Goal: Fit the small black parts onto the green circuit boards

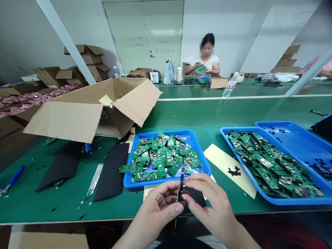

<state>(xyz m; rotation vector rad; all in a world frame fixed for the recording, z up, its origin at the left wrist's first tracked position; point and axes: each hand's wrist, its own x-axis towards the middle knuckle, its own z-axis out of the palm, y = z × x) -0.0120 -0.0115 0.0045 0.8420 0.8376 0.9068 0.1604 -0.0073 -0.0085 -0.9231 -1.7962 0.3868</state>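
Observation:
In front of my body, my left hand [159, 209] pinches a thin circuit board [177, 199] that is turned edge-on to me. A small black strip [182, 178] stands up along the board's upper edge. From the other side, my right hand [214, 200] closes its thumb and fingers on this strip, against the board. How the strip and board are joined is hidden by my fingers. Just beyond my hands lies a blue tray [204, 169] with a loose pile of green circuit boards [160, 157]. Part of a black sheet [195, 197] shows beneath my right hand.
A second blue tray [275, 200] of boards stands right, beside another tray [293, 126] with small black parts. Black pieces [234, 171] lie on cream paper [220, 159]. An open carton [77, 117], pliers [14, 178] and black sheets are left. Opposite, a person [207, 64] handles a board.

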